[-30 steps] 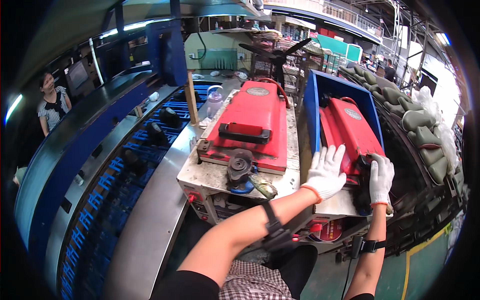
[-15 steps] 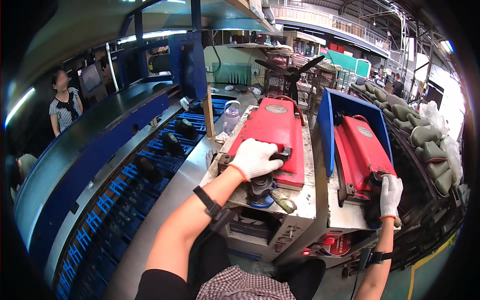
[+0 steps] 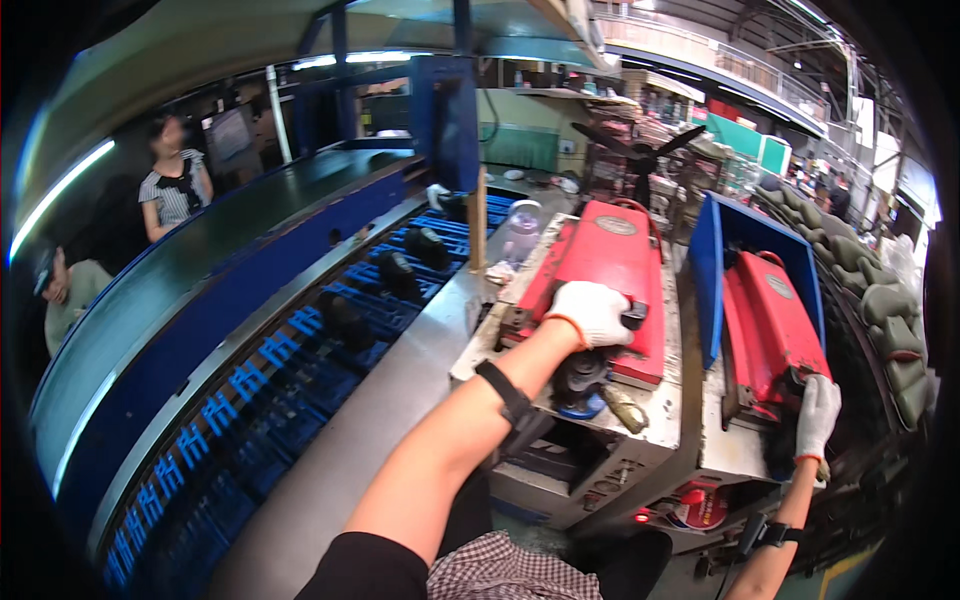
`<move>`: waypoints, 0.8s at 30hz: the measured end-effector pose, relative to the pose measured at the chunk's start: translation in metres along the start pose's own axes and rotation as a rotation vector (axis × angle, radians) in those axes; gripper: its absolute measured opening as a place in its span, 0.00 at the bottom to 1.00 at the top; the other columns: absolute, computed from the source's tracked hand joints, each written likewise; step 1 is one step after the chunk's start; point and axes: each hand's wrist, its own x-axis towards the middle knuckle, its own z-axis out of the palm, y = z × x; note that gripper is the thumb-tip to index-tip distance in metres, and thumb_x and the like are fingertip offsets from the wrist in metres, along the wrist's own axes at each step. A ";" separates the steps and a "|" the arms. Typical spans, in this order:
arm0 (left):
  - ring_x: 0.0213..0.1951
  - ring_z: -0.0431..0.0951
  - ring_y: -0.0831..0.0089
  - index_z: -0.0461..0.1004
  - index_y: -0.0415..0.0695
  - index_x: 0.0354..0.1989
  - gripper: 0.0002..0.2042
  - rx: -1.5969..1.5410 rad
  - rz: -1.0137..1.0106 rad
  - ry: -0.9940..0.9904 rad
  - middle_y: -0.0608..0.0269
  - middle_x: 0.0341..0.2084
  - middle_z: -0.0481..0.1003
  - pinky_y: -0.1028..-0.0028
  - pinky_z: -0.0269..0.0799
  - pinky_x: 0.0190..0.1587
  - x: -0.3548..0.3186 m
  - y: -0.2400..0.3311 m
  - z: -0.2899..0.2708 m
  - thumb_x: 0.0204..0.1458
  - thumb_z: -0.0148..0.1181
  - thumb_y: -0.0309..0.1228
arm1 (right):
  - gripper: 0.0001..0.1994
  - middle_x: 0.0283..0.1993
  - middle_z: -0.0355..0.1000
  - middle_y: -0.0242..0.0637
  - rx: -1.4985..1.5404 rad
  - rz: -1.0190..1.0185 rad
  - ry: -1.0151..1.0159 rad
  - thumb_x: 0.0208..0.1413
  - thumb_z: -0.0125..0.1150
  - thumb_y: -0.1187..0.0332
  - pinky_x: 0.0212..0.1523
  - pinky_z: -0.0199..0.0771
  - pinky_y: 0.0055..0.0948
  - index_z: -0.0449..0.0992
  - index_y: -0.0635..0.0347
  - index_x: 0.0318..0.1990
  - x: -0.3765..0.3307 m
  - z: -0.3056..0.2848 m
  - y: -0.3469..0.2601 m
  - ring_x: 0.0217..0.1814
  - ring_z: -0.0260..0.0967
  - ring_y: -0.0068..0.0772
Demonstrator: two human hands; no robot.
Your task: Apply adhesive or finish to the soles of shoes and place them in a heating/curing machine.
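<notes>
My left hand (image 3: 592, 312), in a white knit glove with an orange cuff, lies over the front of the nearer red machine cover (image 3: 608, 255). Its fingers are curled around a black handle (image 3: 634, 316) at that cover's front edge. On the right stands a second red machine cover (image 3: 778, 318), partly surrounded by a blue guard (image 3: 712, 270). My right hand (image 3: 819, 412), gloved the same way, has its fingers closed at the black handle (image 3: 797, 380) on this cover's front corner. Below the left cover sit a dark shoe-shaped piece (image 3: 580, 375) and a greenish wrapped lump (image 3: 625, 410).
To the left runs a conveyor with blue slats (image 3: 250, 380) carrying several dark pieces, under a long blue-edged shelf (image 3: 230, 250). Two people (image 3: 176, 185) are beyond it. A clear jug (image 3: 522, 228) stands beside the left machine. Racked olive-green shoe parts (image 3: 885, 300) line the right.
The whole view has swung left, so both machines now appear farther right and the second person at far left shows more. Both hands remain at the same handles.
</notes>
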 end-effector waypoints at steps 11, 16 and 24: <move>0.45 0.86 0.50 0.88 0.46 0.42 0.37 -0.068 -0.067 -0.163 0.47 0.42 0.85 0.59 0.78 0.51 0.004 -0.002 -0.013 0.46 0.56 0.69 | 0.13 0.43 0.77 0.45 -0.001 0.053 -0.072 0.73 0.49 0.64 0.61 0.66 0.47 0.78 0.60 0.44 -0.004 0.018 0.020 0.49 0.70 0.52; 0.40 0.86 0.52 0.88 0.47 0.36 0.34 -0.011 -0.045 0.092 0.49 0.34 0.85 0.58 0.80 0.47 -0.009 0.009 0.003 0.50 0.55 0.69 | 0.12 0.42 0.76 0.45 -0.017 -0.009 -0.017 0.72 0.51 0.65 0.57 0.67 0.47 0.78 0.61 0.43 -0.007 0.018 0.032 0.48 0.70 0.51; 0.38 0.86 0.54 0.87 0.48 0.34 0.34 0.042 -0.047 0.179 0.52 0.31 0.85 0.57 0.80 0.44 -0.012 0.006 0.008 0.53 0.53 0.70 | 0.14 0.45 0.78 0.45 -0.012 0.043 -0.060 0.72 0.50 0.62 0.68 0.63 0.50 0.80 0.60 0.44 -0.001 0.012 0.011 0.53 0.71 0.54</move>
